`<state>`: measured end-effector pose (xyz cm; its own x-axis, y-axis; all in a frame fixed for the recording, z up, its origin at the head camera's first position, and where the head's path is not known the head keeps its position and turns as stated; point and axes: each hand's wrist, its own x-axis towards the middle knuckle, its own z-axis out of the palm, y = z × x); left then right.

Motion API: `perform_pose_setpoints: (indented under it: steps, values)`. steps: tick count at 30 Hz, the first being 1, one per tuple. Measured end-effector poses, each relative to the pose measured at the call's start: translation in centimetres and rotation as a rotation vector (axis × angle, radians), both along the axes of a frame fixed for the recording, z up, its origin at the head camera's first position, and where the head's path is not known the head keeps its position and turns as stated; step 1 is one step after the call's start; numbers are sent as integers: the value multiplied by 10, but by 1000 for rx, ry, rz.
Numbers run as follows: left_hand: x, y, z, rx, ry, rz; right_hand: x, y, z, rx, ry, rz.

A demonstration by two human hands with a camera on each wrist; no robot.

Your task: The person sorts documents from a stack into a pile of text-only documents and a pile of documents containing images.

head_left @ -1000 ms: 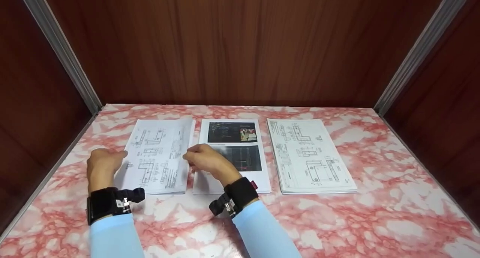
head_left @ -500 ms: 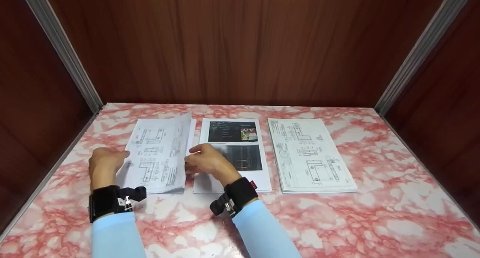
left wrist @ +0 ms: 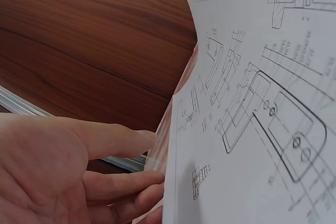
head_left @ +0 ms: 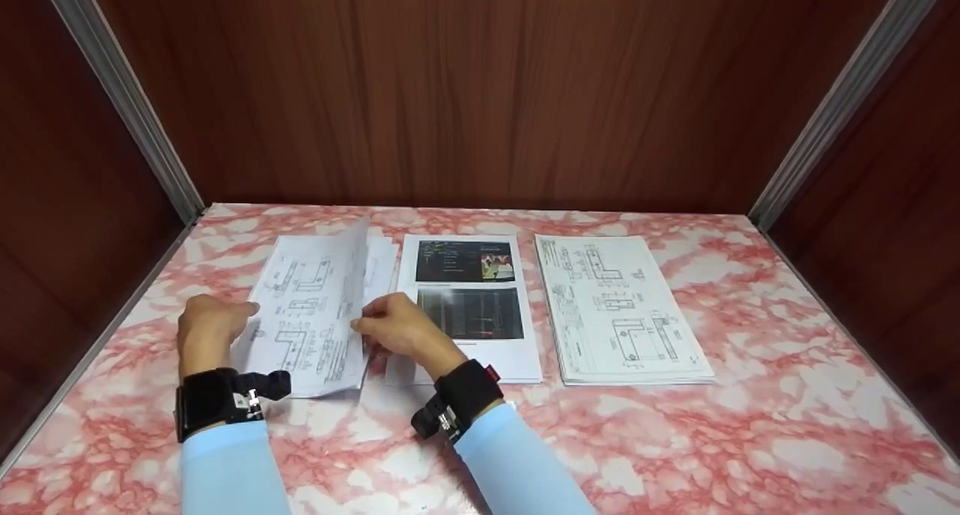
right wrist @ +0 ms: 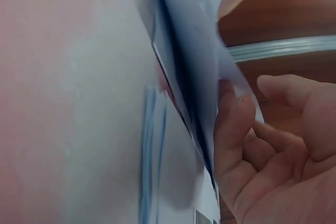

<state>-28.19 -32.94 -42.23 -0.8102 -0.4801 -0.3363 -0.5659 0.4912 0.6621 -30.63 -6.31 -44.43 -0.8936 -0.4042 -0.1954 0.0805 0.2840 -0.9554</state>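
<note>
The left stack of paper sheets [head_left: 307,297] carries printed technical drawings; its upper sheets bow up along the right side. My right hand [head_left: 405,327] pinches the raised right edge of the sheets. In the right wrist view, raised paper [right wrist: 194,45] stands beside the right hand's fingers [right wrist: 231,124], a gap below it. My left hand [head_left: 214,327] is at the stack's left edge, thumb and fingers extended. The left wrist view has the left fingers [left wrist: 121,184] against or just behind the edge of the drawing sheet [left wrist: 252,108]; exact contact is hidden.
A middle paper stack [head_left: 465,361] with dark printed pictures lies beside the left one. Farther right lies another stack of drawings [head_left: 630,312]. The red-and-white marbled table [head_left: 780,425] is bounded by brown wood-grain panels [head_left: 480,88] at back and sides.
My right hand has moved slightly left, its thumb and finger coming together on the sheets. The right side of the upper sheets has risen and bent leftward. My left hand has barely moved.
</note>
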Motion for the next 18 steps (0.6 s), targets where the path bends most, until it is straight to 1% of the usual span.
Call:
perform_pose_setpoints:
  steps: [4,6,9,12,15,18]
  values:
    - [0,-1,0,4,12,-6,2,-1,0,25,57,-18]
    - [0,-1,0,-6,14,-25,1,-1,0,36,95,-46]
    - [0,-1,2,-17,2,-49,2,-2,2,16,128,-88]
    - [1,-1,4,-35,-14,-65,2,-3,4,-36,126,-125]
    - [2,0,6,-40,-24,-69,3,-4,7,-87,92,-158]
    - [3,0,5,-25,-27,-73,5,-3,11,-93,55,-164]
